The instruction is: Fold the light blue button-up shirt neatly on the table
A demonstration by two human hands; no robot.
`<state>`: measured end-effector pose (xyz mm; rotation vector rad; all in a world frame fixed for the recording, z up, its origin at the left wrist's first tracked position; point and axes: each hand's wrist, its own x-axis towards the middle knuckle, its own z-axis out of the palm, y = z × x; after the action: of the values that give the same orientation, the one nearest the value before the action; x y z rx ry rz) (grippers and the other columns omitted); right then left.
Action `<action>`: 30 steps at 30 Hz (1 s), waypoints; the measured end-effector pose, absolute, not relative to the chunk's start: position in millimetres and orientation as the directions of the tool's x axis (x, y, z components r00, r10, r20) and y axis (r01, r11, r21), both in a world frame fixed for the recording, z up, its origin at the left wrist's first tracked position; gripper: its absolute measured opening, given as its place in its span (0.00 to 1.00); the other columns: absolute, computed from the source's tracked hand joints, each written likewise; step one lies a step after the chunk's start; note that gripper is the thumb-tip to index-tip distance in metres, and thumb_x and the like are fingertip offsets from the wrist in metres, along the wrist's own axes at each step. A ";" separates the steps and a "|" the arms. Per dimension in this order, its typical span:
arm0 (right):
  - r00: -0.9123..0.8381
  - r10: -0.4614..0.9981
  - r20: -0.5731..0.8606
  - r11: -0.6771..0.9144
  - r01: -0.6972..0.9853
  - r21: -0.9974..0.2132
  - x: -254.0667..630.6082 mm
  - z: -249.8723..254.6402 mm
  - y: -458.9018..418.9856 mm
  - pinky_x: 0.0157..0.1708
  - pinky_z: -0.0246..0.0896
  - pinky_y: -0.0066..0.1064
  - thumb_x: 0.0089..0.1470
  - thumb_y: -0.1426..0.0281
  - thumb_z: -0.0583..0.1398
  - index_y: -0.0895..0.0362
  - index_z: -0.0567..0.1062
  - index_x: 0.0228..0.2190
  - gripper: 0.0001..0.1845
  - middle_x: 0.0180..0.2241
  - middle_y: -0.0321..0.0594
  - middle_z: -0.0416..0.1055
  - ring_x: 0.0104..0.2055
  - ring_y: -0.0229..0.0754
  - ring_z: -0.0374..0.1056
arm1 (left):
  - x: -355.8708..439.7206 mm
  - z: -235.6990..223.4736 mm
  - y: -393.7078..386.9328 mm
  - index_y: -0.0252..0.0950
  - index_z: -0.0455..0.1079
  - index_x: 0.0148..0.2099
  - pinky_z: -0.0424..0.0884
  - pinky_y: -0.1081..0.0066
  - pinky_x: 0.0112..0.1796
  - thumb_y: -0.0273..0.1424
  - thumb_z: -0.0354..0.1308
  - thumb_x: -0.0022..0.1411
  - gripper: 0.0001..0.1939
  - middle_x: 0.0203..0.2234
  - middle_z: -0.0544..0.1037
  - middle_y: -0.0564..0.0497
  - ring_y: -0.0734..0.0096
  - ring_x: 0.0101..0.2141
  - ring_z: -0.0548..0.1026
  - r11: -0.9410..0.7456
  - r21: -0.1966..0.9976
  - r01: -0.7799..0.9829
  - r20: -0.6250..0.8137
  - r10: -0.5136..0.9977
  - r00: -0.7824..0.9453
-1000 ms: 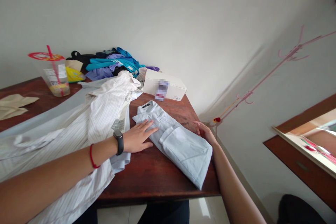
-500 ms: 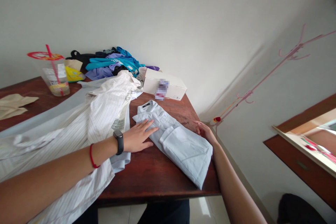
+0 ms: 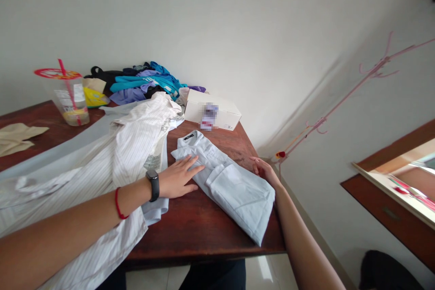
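A light blue shirt (image 3: 234,186), folded into a long bundle with its collar toward the back, lies at the right end of the table. My left hand (image 3: 180,176) rests flat with spread fingers, the fingertips on the shirt's left edge near the collar. At the far right edge of the shirt is my right hand (image 3: 265,173), its index finger stretched out and the other fingers loosely bent, gripping nothing visible. Left of the folded shirt, a white striped shirt (image 3: 102,163) is spread out, partly under my left forearm, with light blue cloth beneath it.
A white box (image 3: 212,108) stands behind the folded shirt. Farther back lies a heap of blue, purple and black clothes (image 3: 146,81). A plastic cup with a red straw (image 3: 73,99) is at the left. Beyond the dark wooden table (image 3: 204,238), a pink coat rack (image 3: 340,104) leans by the wall.
Both hands and the folded shirt keep their places. Only the view has shifted very slightly.
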<state>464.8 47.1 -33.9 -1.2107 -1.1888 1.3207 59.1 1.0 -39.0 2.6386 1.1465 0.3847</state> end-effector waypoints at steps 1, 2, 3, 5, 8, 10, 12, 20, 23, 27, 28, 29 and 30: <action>-0.056 0.995 -0.077 -0.079 -0.031 -0.996 464.8 -34.0 47.0 0.20 0.50 0.28 0.50 0.56 0.68 0.54 0.77 0.47 0.25 0.18 0.28 0.60 0.20 0.35 0.54 | 59.2 -38.6 0.9 0.42 0.55 0.73 0.52 0.44 0.66 0.44 0.58 0.68 0.36 0.73 0.47 0.40 0.39 0.70 0.47 -0.666 0.321 0.674 0.147 0.738 0.659; -0.056 0.995 -0.078 -0.079 -0.033 -0.996 464.9 -34.1 46.9 0.20 0.50 0.28 0.50 0.56 0.67 0.54 0.77 0.47 0.25 0.19 0.28 0.60 0.20 0.35 0.54 | 59.2 -38.4 0.8 0.42 0.55 0.73 0.52 0.44 0.66 0.44 0.58 0.68 0.36 0.73 0.47 0.39 0.39 0.70 0.46 -0.666 0.322 0.673 0.146 0.737 0.660; -0.056 0.996 -0.074 -0.077 -0.036 -0.996 465.0 -34.2 46.9 0.20 0.50 0.28 0.51 0.57 0.67 0.54 0.77 0.47 0.24 0.19 0.28 0.60 0.20 0.35 0.54 | 59.1 -38.6 0.9 0.41 0.55 0.73 0.52 0.44 0.66 0.44 0.58 0.68 0.36 0.73 0.47 0.39 0.39 0.70 0.46 -0.665 0.322 0.674 0.143 0.738 0.659; -0.061 0.996 -0.073 -0.075 -0.045 -0.996 465.4 -34.7 47.1 0.20 0.49 0.28 0.51 0.57 0.67 0.54 0.78 0.47 0.24 0.19 0.28 0.60 0.20 0.35 0.54 | 58.9 -39.8 1.3 0.42 0.55 0.73 0.52 0.44 0.66 0.43 0.58 0.68 0.36 0.73 0.46 0.39 0.39 0.70 0.46 -0.663 0.320 0.677 0.138 0.740 0.659; -0.067 0.994 -0.081 -0.084 -0.043 -0.996 466.2 -35.5 48.0 0.20 0.49 0.28 0.52 0.57 0.67 0.54 0.78 0.47 0.24 0.19 0.28 0.59 0.20 0.35 0.54 | 58.2 -43.6 2.7 0.43 0.55 0.73 0.52 0.44 0.66 0.43 0.59 0.68 0.36 0.73 0.46 0.41 0.39 0.70 0.46 -0.670 0.323 0.668 0.164 0.735 0.658; -0.062 0.995 -0.080 -0.083 -0.035 -0.996 466.6 -36.0 48.5 0.20 0.49 0.28 0.51 0.56 0.67 0.54 0.78 0.47 0.24 0.19 0.28 0.59 0.20 0.35 0.54 | 57.8 -45.9 3.5 0.43 0.55 0.73 0.52 0.44 0.66 0.43 0.59 0.68 0.36 0.73 0.47 0.41 0.39 0.70 0.47 -0.677 0.323 0.662 0.178 0.730 0.660; -0.061 0.995 -0.079 -0.082 -0.036 -0.996 466.8 -36.2 48.5 0.20 0.49 0.28 0.51 0.56 0.67 0.54 0.78 0.47 0.24 0.19 0.28 0.59 0.20 0.35 0.54 | 57.7 -46.4 3.7 0.43 0.55 0.73 0.53 0.44 0.66 0.43 0.59 0.68 0.36 0.73 0.47 0.41 0.38 0.70 0.47 -0.680 0.320 0.659 0.184 0.727 0.661; -0.071 0.993 -0.098 -0.098 -0.002 -0.995 467.8 -36.0 46.8 0.20 0.48 0.29 0.53 0.55 0.66 0.53 0.78 0.49 0.24 0.17 0.28 0.60 0.19 0.36 0.54 | 58.4 -41.2 1.7 0.42 0.55 0.73 0.53 0.44 0.66 0.44 0.59 0.68 0.36 0.73 0.47 0.40 0.39 0.70 0.47 -0.673 0.316 0.669 0.164 0.733 0.660; -0.070 0.994 -0.083 -0.081 0.029 -0.996 468.9 -36.9 46.0 0.20 0.48 0.30 0.53 0.54 0.66 0.53 0.79 0.48 0.24 0.16 0.29 0.62 0.19 0.36 0.54 | 57.1 -44.7 3.7 0.43 0.54 0.73 0.53 0.44 0.66 0.44 0.59 0.68 0.36 0.73 0.46 0.41 0.40 0.70 0.47 -0.684 0.319 0.656 0.181 0.723 0.666; -0.086 0.994 -0.066 -0.057 0.098 -0.994 468.4 -36.9 44.3 0.20 0.45 0.29 0.53 0.52 0.67 0.54 0.80 0.48 0.25 0.16 0.30 0.63 0.18 0.35 0.53 | 55.8 -48.9 7.5 0.44 0.54 0.73 0.53 0.44 0.66 0.44 0.59 0.68 0.36 0.73 0.46 0.41 0.41 0.70 0.47 -0.687 0.324 0.650 0.182 0.720 0.670; -0.091 0.994 -0.061 -0.050 0.116 -0.992 467.5 -36.4 43.2 0.20 0.44 0.29 0.53 0.52 0.67 0.54 0.81 0.47 0.25 0.16 0.30 0.64 0.19 0.35 0.53 | 55.7 -49.1 8.2 0.44 0.54 0.73 0.53 0.44 0.66 0.44 0.59 0.68 0.36 0.73 0.47 0.41 0.41 0.70 0.48 -0.687 0.327 0.649 0.183 0.720 0.669; -0.094 0.994 -0.062 -0.049 0.131 -0.990 466.2 -35.6 41.3 0.20 0.44 0.29 0.52 0.52 0.67 0.54 0.81 0.47 0.25 0.17 0.31 0.64 0.19 0.35 0.54 | 55.9 -48.7 8.8 0.44 0.55 0.73 0.53 0.44 0.65 0.43 0.59 0.68 0.36 0.73 0.47 0.41 0.40 0.70 0.48 -0.685 0.330 0.649 0.183 0.722 0.668; -0.094 0.993 -0.070 -0.055 0.147 -0.988 464.7 -34.4 38.5 0.20 0.45 0.29 0.52 0.52 0.68 0.54 0.81 0.47 0.25 0.18 0.31 0.65 0.19 0.35 0.54 | 56.1 -47.9 9.1 0.44 0.56 0.72 0.53 0.44 0.65 0.43 0.59 0.68 0.35 0.73 0.48 0.42 0.40 0.70 0.48 -0.682 0.331 0.653 0.183 0.725 0.664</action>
<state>464.7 38.5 -34.4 -1.3145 -1.3605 1.2581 56.1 9.1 -47.9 2.6438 1.1131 0.4427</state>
